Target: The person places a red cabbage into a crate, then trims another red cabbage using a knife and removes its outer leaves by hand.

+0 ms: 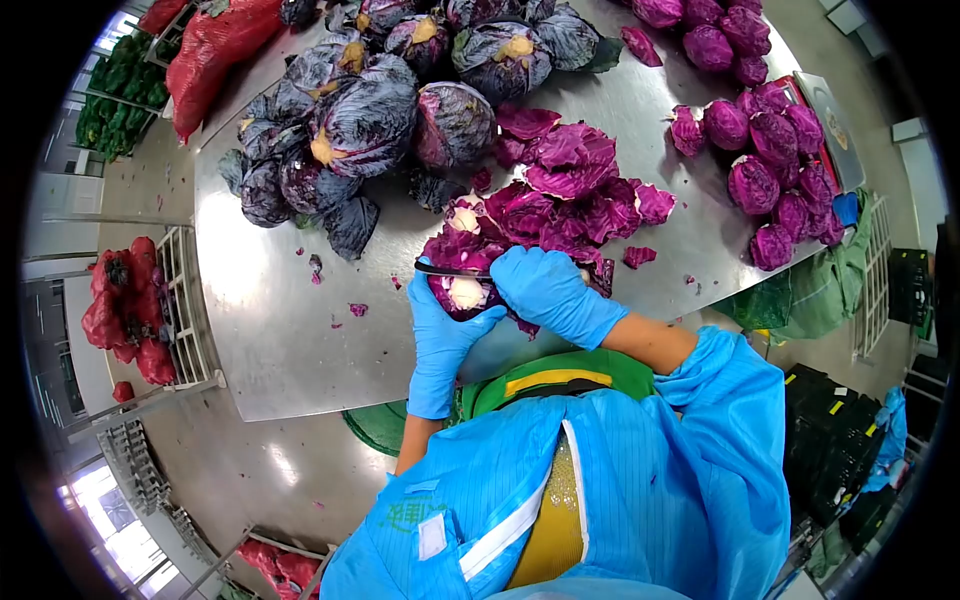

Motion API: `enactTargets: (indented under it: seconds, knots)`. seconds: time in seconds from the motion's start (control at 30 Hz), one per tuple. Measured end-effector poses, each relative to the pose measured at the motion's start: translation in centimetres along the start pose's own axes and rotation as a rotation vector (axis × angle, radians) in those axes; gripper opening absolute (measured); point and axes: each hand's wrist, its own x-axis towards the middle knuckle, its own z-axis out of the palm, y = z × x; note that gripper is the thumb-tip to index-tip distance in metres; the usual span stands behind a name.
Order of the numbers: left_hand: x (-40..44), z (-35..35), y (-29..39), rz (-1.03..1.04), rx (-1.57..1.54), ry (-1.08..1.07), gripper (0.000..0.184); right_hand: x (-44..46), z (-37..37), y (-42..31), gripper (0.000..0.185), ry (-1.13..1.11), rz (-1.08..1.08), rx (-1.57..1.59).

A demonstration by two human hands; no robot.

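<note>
My left hand [440, 335], in a blue glove, is wrapped round a purple cabbage [466, 293] whose pale cut stem end faces up, near the front of the metal table. In my gloved right hand [550, 290] is a knife, and its dark thin blade [450, 270] lies across the cabbage. The knife's handle is hidden in my fist. Just beyond my hands lies a heap of loose purple leaves [570, 200], with pale cut stem pieces [464, 218] at its left side.
Untrimmed dark cabbages [365, 120] are piled at the back left of the metal table [270, 340]. Trimmed purple cabbages [775, 150] lie at the right, others [705, 35] at the back. Red sacks [130, 305] stand left of the table, black crates [830, 430] at right.
</note>
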Motion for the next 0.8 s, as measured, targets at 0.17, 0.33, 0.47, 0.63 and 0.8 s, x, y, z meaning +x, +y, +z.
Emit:
enactTargets:
  seconds: [0.17, 0.33, 0.47, 0.63, 0.8]
  knots:
    - [-0.6, 0.5, 0.9, 0.033, 0.053, 0.092, 0.123, -1.4, 2.7, -1.1, 0.009, 0.116, 0.271, 0.349]
    - [-1.7, 0.3, 0.8, 0.159, 0.036, 0.106, 0.122, -0.5, 2.6, 3.2, 0.030, -0.045, 0.551, 0.609]
    - [-1.7, 0.0, 0.8, 0.088, -0.019, 0.071, 0.124, 0.2, -2.3, 1.1, 0.059, -0.259, 0.668, 0.868]
    - [-2.7, -2.1, 1.4, 0.115, 0.012, -0.023, 0.124, 0.3, 1.6, 0.2, 0.043, -0.045, 0.582, 1.121]
    - [-3.2, -4.4, 2.9, -0.405, -0.681, -0.023, 0.098, -0.8, 0.2, -3.3, 0.029, 0.050, 0.306, 0.962]
